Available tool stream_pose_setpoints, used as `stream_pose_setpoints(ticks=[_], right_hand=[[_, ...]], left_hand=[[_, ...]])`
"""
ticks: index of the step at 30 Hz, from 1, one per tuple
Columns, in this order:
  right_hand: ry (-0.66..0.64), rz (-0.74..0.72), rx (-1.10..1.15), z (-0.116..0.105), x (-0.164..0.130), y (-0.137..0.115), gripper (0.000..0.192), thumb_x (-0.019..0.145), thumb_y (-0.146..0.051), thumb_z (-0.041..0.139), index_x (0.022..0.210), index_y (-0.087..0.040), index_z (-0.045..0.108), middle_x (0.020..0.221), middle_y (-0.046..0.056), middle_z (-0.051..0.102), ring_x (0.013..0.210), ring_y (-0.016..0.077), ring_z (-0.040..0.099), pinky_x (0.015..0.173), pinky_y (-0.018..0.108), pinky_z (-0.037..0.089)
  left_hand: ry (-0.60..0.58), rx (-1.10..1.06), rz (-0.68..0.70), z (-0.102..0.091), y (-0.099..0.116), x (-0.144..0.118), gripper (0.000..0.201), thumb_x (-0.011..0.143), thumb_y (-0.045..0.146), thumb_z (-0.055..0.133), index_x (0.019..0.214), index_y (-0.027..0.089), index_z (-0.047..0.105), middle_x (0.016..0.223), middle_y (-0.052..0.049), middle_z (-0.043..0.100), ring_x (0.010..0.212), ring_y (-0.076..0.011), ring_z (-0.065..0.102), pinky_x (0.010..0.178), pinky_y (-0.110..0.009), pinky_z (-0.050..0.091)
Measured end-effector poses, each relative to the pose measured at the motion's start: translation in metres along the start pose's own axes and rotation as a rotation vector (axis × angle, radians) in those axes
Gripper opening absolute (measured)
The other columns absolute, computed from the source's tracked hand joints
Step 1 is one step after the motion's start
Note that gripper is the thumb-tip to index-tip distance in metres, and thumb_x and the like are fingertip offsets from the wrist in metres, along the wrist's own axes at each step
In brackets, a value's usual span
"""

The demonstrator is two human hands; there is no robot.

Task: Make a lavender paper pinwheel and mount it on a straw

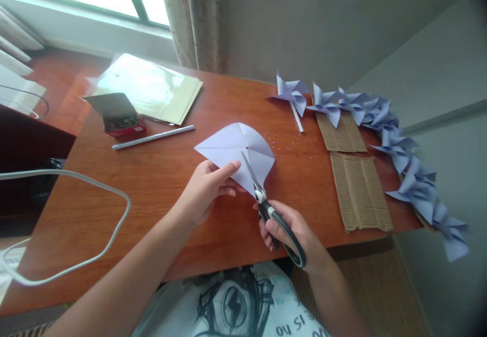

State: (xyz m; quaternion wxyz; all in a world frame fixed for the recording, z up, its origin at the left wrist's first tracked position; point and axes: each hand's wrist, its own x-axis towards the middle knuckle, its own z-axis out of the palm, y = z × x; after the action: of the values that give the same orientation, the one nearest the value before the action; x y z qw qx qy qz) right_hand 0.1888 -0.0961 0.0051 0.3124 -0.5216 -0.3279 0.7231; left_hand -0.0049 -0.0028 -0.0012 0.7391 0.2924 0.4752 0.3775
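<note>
A creased sheet of pale lilac paper point(224, 141) is held just above the table in front of me, with a small dark spot near its middle. My left hand point(213, 184) pinches its lower left edge, thumb on top and fingers underneath. In my right hand point(285, 225) is a pair of scissors point(281, 225) with black and grey handles. One blade lies over the paper, pointing from the near corner toward the middle; the other blade is hidden, apparently beneath the sheet.
Paper pinwheels point(395, 146) line the table's right side by corrugated cardboard pieces point(361, 192). One pinwheel point(291, 93) has a white stick. At left are an open red box point(125, 129), a rolled paper stick point(154, 137), a plastic-covered paper stack point(152, 86) and a white cable point(114, 190).
</note>
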Motion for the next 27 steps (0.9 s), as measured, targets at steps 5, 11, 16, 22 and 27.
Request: stream_pose_setpoints(ticks=[5,11,16,22,27], right_hand=[[0.002,0.045,0.062,-0.003,-0.004,0.005,0.059,0.082,-0.058,0.076,0.118,-0.014,0.062,0.074,0.000,0.061,0.059,0.0084,0.055,0.053,0.019,0.042],[-0.006,0.093,0.145,0.001,-0.012,0.010,0.060,0.083,-0.060,0.075,0.118,-0.014,0.060,0.074,-0.001,0.061,0.058,0.0083,0.056,0.054,0.018,0.044],[0.006,0.093,0.165,0.006,-0.017,0.015,0.067,0.080,-0.061,0.077,0.123,-0.014,0.057,0.074,-0.001,0.062,0.057,0.0082,0.056,0.053,0.018,0.043],[0.053,0.047,0.182,0.009,-0.020,0.016,0.065,0.081,-0.058,0.077,0.126,-0.015,0.058,0.075,0.000,0.061,0.058,0.0095,0.056,0.054,0.019,0.044],[0.085,-0.045,0.192,0.013,-0.017,0.016,0.060,0.082,-0.059,0.077,0.120,-0.015,0.061,0.074,0.000,0.059,0.060,0.0087,0.053,0.056,0.019,0.041]], left_hand=[[-0.008,0.146,-0.072,0.001,0.004,0.002,0.025,0.079,0.034,0.075,0.083,0.011,0.066,0.063,-0.008,0.074,0.053,-0.0150,0.069,0.045,-0.017,0.044],[0.028,0.461,0.019,-0.001,-0.002,0.005,0.017,0.079,0.029,0.067,0.072,0.014,0.066,0.058,-0.006,0.072,0.052,-0.0174,0.068,0.047,-0.021,0.048],[0.060,0.533,0.165,-0.002,-0.003,0.004,0.018,0.079,0.029,0.068,0.068,0.016,0.067,0.057,-0.003,0.071,0.050,-0.0170,0.065,0.048,-0.023,0.049],[0.137,0.307,0.105,0.006,0.002,-0.003,0.022,0.071,0.031,0.080,0.074,0.012,0.069,0.062,-0.005,0.071,0.052,-0.0160,0.064,0.046,-0.021,0.044],[0.072,0.108,0.075,0.012,-0.004,-0.007,0.025,0.069,0.029,0.085,0.080,0.011,0.070,0.068,-0.004,0.072,0.057,-0.0143,0.065,0.048,-0.020,0.045]])
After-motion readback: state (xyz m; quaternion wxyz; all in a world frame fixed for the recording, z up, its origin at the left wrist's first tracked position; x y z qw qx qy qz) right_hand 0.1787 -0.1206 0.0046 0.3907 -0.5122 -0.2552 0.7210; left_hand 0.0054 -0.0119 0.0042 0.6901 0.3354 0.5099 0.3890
